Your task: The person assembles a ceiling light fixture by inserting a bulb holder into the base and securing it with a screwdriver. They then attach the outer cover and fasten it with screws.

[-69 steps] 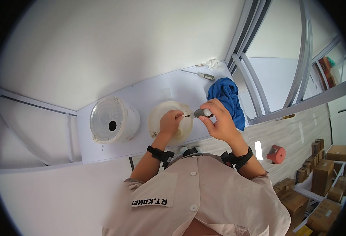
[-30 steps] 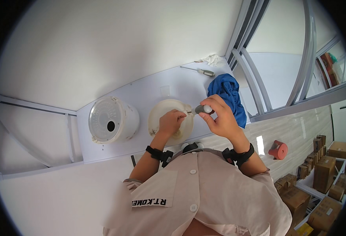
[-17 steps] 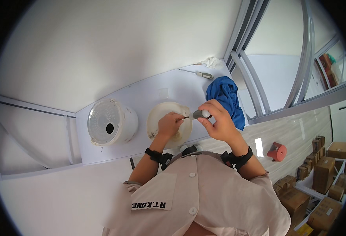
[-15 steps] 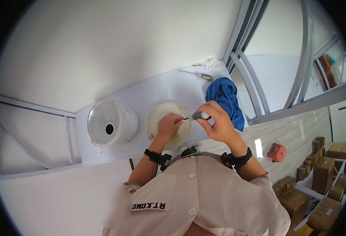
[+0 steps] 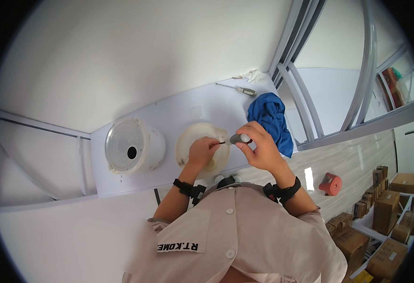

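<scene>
Over a cream-coloured shallow dish [image 5: 182, 140], my left hand [image 5: 202, 152] pinches a small thin dark stick-like piece [image 5: 222, 143]. My right hand [image 5: 265, 150] is closed round a short grey-and-white cylinder [image 5: 235, 139] with a pale, clear-looking tip that points left. The tip and the dark piece lie end to end close together; whether they touch I cannot tell. Dark specks and a yellowish residue show in the dish, which my left hand partly covers.
A white bucket [image 5: 156, 144] with a clear, holed lid stands left of the dish. Blue cloth [image 5: 269, 113] lies at the right, near a screwdriver [image 5: 246, 91] and white crumpled tissue [image 5: 254, 76]. Beyond the table's right edge are a red stool-like object [image 5: 331, 184] and cardboard boxes [image 5: 387, 210].
</scene>
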Demonstrator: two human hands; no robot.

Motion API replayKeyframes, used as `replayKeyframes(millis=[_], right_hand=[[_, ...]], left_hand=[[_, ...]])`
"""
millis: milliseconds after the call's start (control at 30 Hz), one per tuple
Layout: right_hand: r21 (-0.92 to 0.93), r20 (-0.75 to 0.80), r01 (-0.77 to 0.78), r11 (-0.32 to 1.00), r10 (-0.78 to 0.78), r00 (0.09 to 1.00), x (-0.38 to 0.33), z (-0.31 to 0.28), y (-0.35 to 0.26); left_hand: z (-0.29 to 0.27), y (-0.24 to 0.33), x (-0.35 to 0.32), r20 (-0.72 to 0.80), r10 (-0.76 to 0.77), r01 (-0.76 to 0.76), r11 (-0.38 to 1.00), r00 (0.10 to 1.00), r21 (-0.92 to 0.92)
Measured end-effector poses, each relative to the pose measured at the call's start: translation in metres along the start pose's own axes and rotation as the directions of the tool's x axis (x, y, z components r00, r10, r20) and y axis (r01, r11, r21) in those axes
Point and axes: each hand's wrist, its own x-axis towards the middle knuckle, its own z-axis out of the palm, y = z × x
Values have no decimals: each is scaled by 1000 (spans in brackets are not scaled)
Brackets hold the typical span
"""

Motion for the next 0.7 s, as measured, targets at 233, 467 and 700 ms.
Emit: replayKeyframes(millis=[233, 467, 700], right_hand=[[17, -8, 2, 1000, -2, 1000, 0, 1, -1], [12, -3, 28, 1000, -28, 1000, 1, 1, -4], [-11, -1, 44, 999, -44, 999, -1, 2, -3]], left_hand=[[0, -1, -1, -1, 54, -54, 998, 999, -31], [4, -6, -2, -32, 69, -70, 996, 997, -60], [7, -8, -2, -54, 60, -62, 998, 997, -30]])
